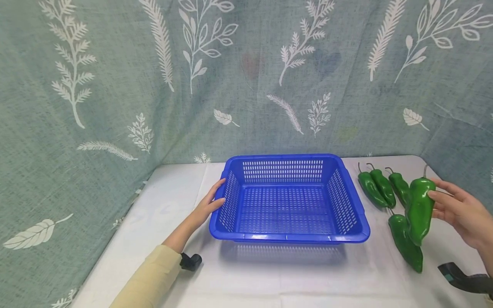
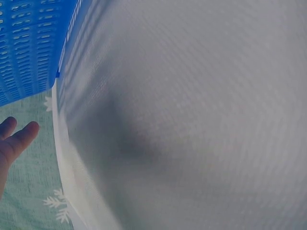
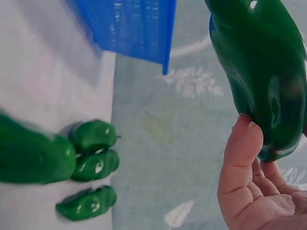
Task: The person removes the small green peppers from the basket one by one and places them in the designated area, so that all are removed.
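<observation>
My right hand pinches a green pepper between thumb and fingers, its stem pointing up. In the right wrist view this pepper hangs above the table beside the thumb. A blue plastic basket with slotted walls stands mid-table, with nothing inside. My left hand rests its extended fingers against the basket's left side. In the left wrist view, two straight digits of the left hand show near the blue wall.
Right of the basket lie more green peppers: two side by side, one beside them, and one nearer the front, partly behind the held pepper. A white cloth covers the table. Behind hangs a green leaf-patterned curtain.
</observation>
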Demonstrator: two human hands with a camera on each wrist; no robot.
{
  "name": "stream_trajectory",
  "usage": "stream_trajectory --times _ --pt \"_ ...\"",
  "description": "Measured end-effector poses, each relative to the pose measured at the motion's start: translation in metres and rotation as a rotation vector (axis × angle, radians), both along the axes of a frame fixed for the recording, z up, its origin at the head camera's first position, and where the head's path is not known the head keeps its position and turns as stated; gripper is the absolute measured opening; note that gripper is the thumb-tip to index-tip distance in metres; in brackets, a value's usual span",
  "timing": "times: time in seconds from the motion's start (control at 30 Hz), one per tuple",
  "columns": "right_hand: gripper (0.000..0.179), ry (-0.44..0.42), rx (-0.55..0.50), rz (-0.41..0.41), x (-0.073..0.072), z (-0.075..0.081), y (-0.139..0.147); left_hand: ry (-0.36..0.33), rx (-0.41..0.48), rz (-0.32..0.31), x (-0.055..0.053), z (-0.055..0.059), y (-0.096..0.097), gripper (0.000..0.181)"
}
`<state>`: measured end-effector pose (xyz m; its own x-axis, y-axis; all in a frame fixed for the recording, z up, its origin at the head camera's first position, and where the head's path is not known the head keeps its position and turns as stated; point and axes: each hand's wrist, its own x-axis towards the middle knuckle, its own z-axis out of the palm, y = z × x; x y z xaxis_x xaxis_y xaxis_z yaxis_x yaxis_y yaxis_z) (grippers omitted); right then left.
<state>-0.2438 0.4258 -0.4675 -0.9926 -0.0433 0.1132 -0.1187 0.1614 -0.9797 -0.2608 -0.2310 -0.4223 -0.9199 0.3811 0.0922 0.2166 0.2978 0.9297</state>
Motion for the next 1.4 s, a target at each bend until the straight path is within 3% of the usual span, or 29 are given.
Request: stream_trajectory --times 0.1,0.17,0.3,0.47,0.63,0.7,0.83,0.9,1.03,1.1,1.23,1.4 --pt "0.049 -0.020 0.023 -0.058 0.009 0.007 -0.005 0.007 -0.011 0.004 0.000 0.000 0.000 0.060" --pt "0.051 -0.035 0.125 -0.114 0.010 0.005 -0.004 0.017 -0.019 0.006 -0.001 -0.003 -0.001 0.060" --pt "0.056 -0.022 0.250 -0.189 0.002 -0.019 0.015 0.039 -0.024 0.003 -0.004 -0.009 -0.003 0.060" --pt "0.060 -0.004 0.324 -0.195 0.002 -0.030 0.023 0.030 -0.016 0.003 -0.002 -0.005 -0.001 0.060" --pt "0.056 -0.026 0.318 -0.200 0.015 -0.020 0.011 0.032 -0.014 -0.009 0.005 0.008 0.004 0.061" --pt "0.056 -0.031 0.346 -0.220 0.018 -0.020 0.009 0.032 -0.024 -0.004 0.005 0.007 0.004 0.061" --pt "0.061 -0.044 0.474 -0.294 0.012 -0.034 0.018 0.025 -0.025 0.009 -0.003 -0.006 -0.001 0.060" --pt "0.068 -0.065 0.532 -0.314 0.008 -0.041 0.021 0.034 -0.028 0.007 -0.002 -0.005 -0.001 0.060" --pt "0.078 -0.117 0.619 -0.319 0.003 -0.046 0.020 0.039 -0.023 -0.002 0.004 0.005 0.004 0.061" --pt "0.081 -0.139 0.645 -0.314 0.003 -0.045 0.019 0.047 -0.025 -0.005 0.004 0.004 0.004 0.061" --pt "0.085 -0.159 0.703 -0.314 0.005 -0.041 0.014 0.052 -0.013 -0.003 -0.006 -0.012 -0.003 0.060" --pt "0.085 -0.149 0.780 -0.288 0.007 -0.036 0.006 0.044 -0.020 0.005 -0.006 -0.012 -0.004 0.060"
